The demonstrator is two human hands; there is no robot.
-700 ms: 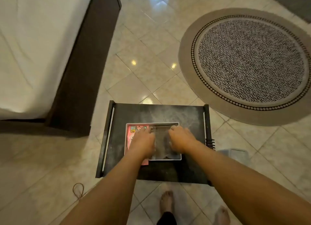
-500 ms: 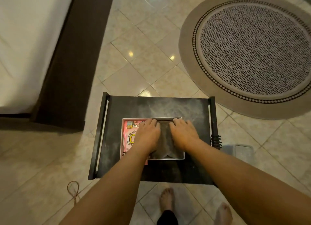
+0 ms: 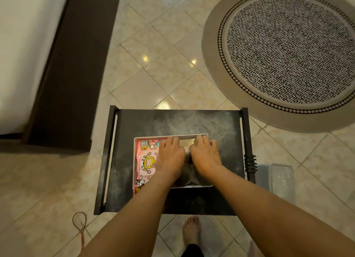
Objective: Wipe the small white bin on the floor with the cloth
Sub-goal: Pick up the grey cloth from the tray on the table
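Both hands pushed further toward the bin's far rim since 0.5 s ago; cloth bunched shorter.

Item: small white bin point(image 3: 135, 141), on dark desk point(image 3: 192, 120), not the floor; long axis left-right. 2 hands, left hand point(image 3: 170, 156) and right hand point(image 3: 206, 156), side by side, flat, pressing grey cloth point(image 3: 189, 173) directly beneath; pink packet point(image 3: 146, 160) lies left. Right hand marginally nearer uncovered far corner.

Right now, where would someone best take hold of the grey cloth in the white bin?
From above, by the cloth's near edge between the wrists; the left hand and right hand cover the rest, and the bin's walls block sideways approaches.
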